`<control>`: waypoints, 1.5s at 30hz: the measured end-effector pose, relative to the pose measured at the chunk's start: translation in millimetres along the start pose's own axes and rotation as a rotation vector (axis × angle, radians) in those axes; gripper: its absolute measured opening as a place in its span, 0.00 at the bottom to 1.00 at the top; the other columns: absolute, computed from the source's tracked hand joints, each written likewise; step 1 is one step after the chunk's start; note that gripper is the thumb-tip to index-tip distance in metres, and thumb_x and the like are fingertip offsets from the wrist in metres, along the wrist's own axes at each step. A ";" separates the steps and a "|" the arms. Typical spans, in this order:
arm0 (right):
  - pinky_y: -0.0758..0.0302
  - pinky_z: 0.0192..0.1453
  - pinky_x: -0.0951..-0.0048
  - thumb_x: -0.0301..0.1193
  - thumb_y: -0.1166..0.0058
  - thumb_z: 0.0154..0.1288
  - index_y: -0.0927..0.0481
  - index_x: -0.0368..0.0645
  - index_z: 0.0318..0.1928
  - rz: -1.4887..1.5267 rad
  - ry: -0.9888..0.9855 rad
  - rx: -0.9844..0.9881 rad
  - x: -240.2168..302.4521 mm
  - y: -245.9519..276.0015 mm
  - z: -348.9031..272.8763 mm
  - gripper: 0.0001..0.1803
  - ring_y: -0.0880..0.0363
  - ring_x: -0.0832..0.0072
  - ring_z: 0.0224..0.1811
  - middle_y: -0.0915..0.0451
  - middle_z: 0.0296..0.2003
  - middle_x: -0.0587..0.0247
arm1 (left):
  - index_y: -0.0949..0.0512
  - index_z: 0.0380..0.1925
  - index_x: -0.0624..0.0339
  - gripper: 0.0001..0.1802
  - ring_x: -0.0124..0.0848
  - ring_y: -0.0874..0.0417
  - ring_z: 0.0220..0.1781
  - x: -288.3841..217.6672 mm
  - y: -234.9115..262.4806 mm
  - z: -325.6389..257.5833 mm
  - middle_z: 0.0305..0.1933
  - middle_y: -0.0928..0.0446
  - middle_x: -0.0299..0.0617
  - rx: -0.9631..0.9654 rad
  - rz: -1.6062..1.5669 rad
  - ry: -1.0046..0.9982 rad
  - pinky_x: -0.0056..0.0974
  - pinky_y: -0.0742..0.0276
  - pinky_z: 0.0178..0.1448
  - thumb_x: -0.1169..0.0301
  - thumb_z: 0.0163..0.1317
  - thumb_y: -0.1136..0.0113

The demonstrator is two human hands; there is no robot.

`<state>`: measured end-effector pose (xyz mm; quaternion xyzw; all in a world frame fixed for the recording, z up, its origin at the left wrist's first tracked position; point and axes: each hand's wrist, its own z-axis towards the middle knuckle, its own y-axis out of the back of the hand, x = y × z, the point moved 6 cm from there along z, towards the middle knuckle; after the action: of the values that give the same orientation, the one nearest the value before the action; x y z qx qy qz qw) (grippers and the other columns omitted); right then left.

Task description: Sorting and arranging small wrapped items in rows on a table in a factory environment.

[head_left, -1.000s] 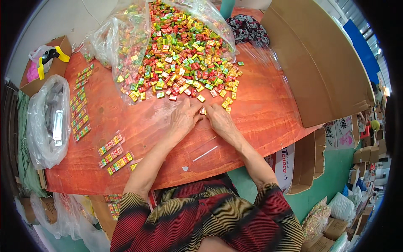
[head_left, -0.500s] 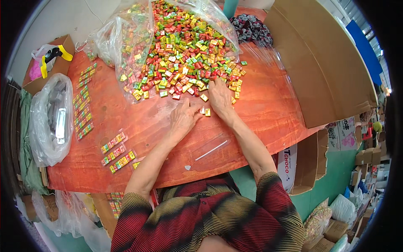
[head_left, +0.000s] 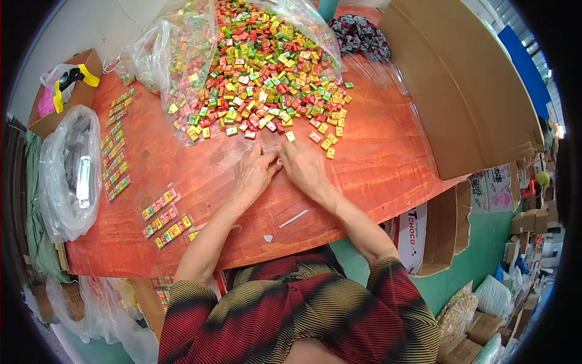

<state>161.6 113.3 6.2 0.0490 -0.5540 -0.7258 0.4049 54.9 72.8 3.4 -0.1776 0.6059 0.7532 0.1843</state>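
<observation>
Both hands sit fingertip to fingertip on the orange bench (head_left: 388,164), just below the candy pile (head_left: 260,79). Left hand (head_left: 254,173) and right hand (head_left: 304,167) cover whatever's between them, so can't tell either grip.

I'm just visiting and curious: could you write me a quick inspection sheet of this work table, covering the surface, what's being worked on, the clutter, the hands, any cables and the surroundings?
Surface: orange-red table, partly under clear plastic film.
Job's things: big pile of small wrapped candies spilling from a clear bag; finished candy strips near the front, more strips along the left edge.
Clutter: plastic bag at left, small cardboard box, dark cloth bundle.
Hands: left hand and right hand flat on the table, touching, at the pile's edge; anything between the fingers is hidden.
Cables: nothing seen.
Surroundings: large cardboard sheet at right, cartons on the green floor.
</observation>
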 end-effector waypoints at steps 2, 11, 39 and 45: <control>0.29 0.31 0.61 0.30 0.47 0.54 0.26 0.38 0.38 0.014 0.003 0.010 4.5 0.9 -7.1 0.12 0.26 0.59 0.29 0.28 0.25 0.54 | 0.21 0.40 0.49 0.16 0.41 0.25 0.38 2.4 1.3 -1.0 0.34 0.31 0.43 0.012 -0.006 0.009 0.43 0.28 0.38 0.67 0.46 0.36; 0.29 0.37 0.62 0.30 0.49 0.56 0.25 0.42 0.39 0.080 -0.005 -0.002 -25.4 17.8 20.1 0.10 0.27 0.60 0.37 0.29 0.32 0.56 | 0.21 0.40 0.49 0.18 0.40 0.26 0.40 9.2 6.0 -2.8 0.35 0.31 0.42 0.037 -0.028 -0.021 0.42 0.29 0.41 0.68 0.45 0.35; 0.27 0.31 0.57 0.27 0.53 0.58 0.30 0.38 0.35 -0.157 -0.220 0.079 -55.5 8.8 -13.9 0.06 0.25 0.54 0.33 0.29 0.31 0.49 | 0.21 0.41 0.46 0.18 0.39 0.27 0.40 5.4 9.0 1.4 0.35 0.32 0.41 0.004 -0.030 -0.098 0.43 0.30 0.41 0.67 0.46 0.35; 0.28 0.32 0.58 0.29 0.50 0.57 0.28 0.42 0.40 -0.058 -0.236 0.021 -46.3 33.8 -20.7 0.10 0.25 0.56 0.34 0.29 0.34 0.53 | 0.21 0.43 0.41 0.20 0.40 0.27 0.37 5.5 8.3 0.9 0.31 0.34 0.42 -0.019 -0.017 -0.129 0.43 0.29 0.37 0.67 0.45 0.35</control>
<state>221.3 125.2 9.3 -0.0165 -0.6037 -0.7319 0.3154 46.1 72.4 7.9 -0.1357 0.5840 0.7672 0.2276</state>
